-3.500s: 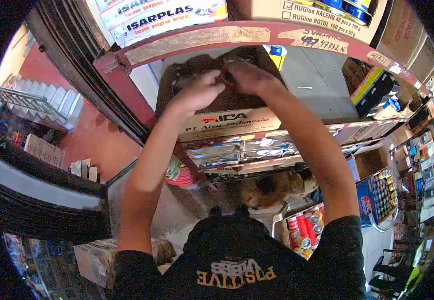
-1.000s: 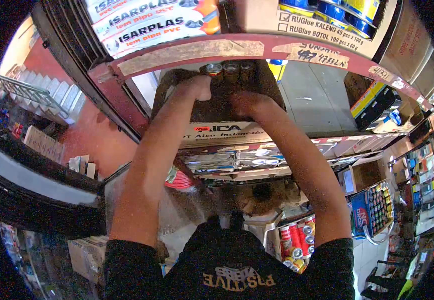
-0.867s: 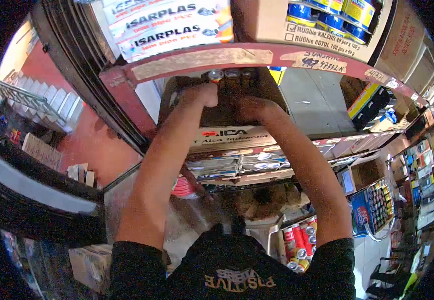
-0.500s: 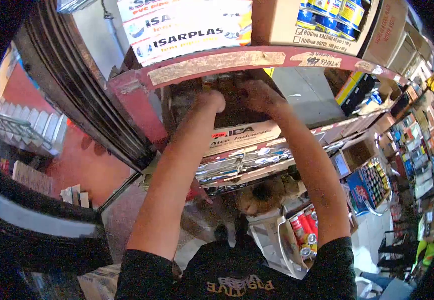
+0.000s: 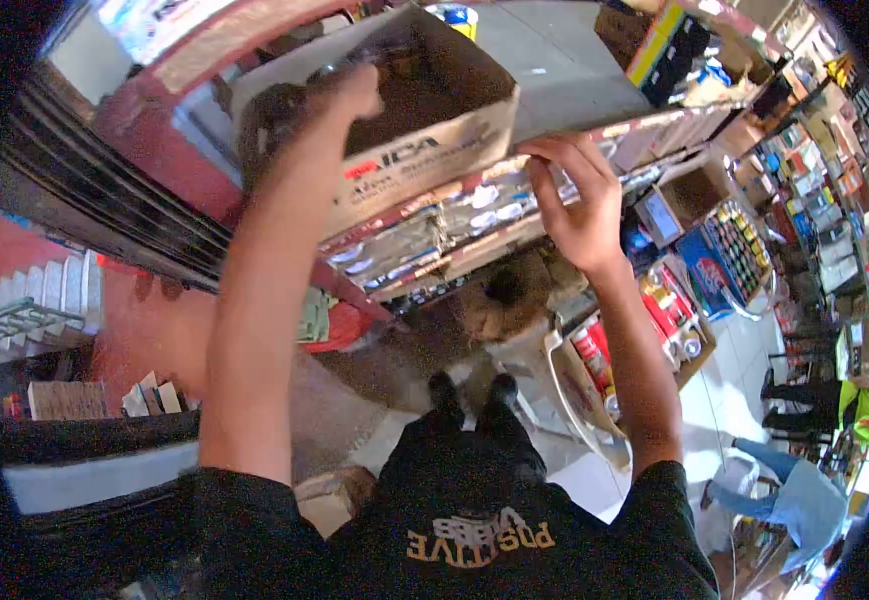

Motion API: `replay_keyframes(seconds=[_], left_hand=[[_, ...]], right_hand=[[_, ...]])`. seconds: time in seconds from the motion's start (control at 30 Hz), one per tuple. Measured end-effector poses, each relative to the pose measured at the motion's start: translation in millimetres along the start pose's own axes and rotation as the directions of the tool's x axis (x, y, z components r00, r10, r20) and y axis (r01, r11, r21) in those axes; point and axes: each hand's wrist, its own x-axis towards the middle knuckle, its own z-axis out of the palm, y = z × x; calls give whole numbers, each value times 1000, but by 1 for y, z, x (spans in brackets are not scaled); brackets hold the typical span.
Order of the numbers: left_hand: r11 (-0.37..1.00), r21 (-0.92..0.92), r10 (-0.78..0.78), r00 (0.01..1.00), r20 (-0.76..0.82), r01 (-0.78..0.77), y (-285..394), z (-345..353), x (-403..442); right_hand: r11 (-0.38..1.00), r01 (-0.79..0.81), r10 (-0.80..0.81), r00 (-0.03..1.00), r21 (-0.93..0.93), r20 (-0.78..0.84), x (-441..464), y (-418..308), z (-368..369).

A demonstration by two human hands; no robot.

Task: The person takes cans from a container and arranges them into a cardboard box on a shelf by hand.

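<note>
Reaching into an open cardboard carton at the upper centre of the frame, the wearer's left hand is a blur above its dark inside; whether its fingers grip anything cannot be told. Just beside it, to the left, a rounded shape catches light like a can's rim, too dim to name for sure. The right hand, right of centre, is just outside the carton's near right corner, fingers curved and parted from the thumb, with nothing seen in them; contact with the carton cannot be made out.

The carton sits upright on a grey shelf, its printed front facing the wearer. A blue and yellow container is behind it, at the top of the frame. Below and right, red cans lie in another box, and at the lower right a person in light blue bends forward.

The carton's walls look stiff yet likely to bow if pinched at mid-panel; its weight depends on contents mostly lost in shadow. Two palms low on opposite sides would support it best. If the rounded shape is a metal can, it would be hard, smooth and somewhat slippery, best held around its sides, just below the rim.
</note>
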Motion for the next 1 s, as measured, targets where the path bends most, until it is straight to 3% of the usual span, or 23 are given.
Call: replay_keyframes(seconds=[0.03, 0.07, 0.1, 0.17, 0.23, 0.3, 0.33, 0.4, 0.43, 0.47, 0.5, 0.57, 0.63, 0.7, 0.73, 0.83, 0.87, 0.9, 0.97, 1.0], left_hand=[[999, 41, 29, 1000, -13, -28, 1, -1, 3], [998, -66, 25, 1000, -5, -25, -4, 2, 6], [995, 47, 88, 995, -50, -86, -7, 2, 11], [982, -94, 149, 980, -136, -162, -11, 2, 10], [890, -174, 369, 889, -270, -422, -25, 3, 13], [850, -151, 393, 799, -456, -505, -6, -15, -21], [856, -178, 349, 796, -495, -486, 8, -23, -43], [857, -204, 309, 789, -531, -473, 44, -35, -82], [850, -134, 310, 689, -655, -510, 65, -38, -101], [843, -59, 307, 569, -763, -534, 86, -38, -118], [832, -69, 298, 548, -781, -551, 104, -31, -132], [789, -112, 291, 529, -797, -604, 139, -4, -157], [704, -255, 269, 582, -768, -662, 165, 44, -168], [621, -437, 236, 686, -688, -651, 201, 92, -177], [578, -580, 213, 792, -573, -575, 220, 123, -184], [342, -823, 304, 882, -360, -454, 282, 196, -196], [380, -837, 397, 887, -237, -394, 296, 219, -197], [320, -913, 439, 894, -92, -251, 314, 247, -199], [336, -924, 484, 875, 1, -185, 351, 288, -204], [345, -935, 494, 862, 109, -79, 371, 306, -205]], right_hand=[[999, -36, 36, 999, -2, -41, -19, 6, -7], [994, -109, 108, 993, -2, -37, -37, 10, -16], [984, -179, 179, 983, -2, -33, -56, 16, -26], [951, -309, 309, 951, -27, -7, -105, 37, -45], [903, -427, 428, 903, -53, 18, -158, 55, -62], [718, -694, 694, 720, -61, -21, -211, 64, -76], [712, -700, 700, 714, -61, -20, -234, 63, -83], [447, -894, 894, 447, 16, 32, -281, 64, -95], [601, -783, 794, 607, -163, 10, -338, 94, -94], [538, -831, 839, 545, -144, -11, -354, 89, -99], [471, -873, 878, 478, -123, -28, -368, 84, -104], [487, -848, 864, 502, -208, -25, -413, 93, -112], [499, -817, 850, 527, -289, -22, -433, 97, -121], [401, -874, 900, 432, -277, -59, -443, 94, -127], [380, -887, 909, 411, -262, -74, -449, 96, -129], [339, -895, 919, 380, -290, -100, -453, 102, -132], [392, -861, 888, 447, -325, -112, -460, 109, -133], [385, -864, 892, 439, -324, -111, -458, 113, -134], [425, -857, 862, 481, -290, -158, -445, 124, -134], [438, -848, 862, 491, -298, -128, -444, 135, -133]])
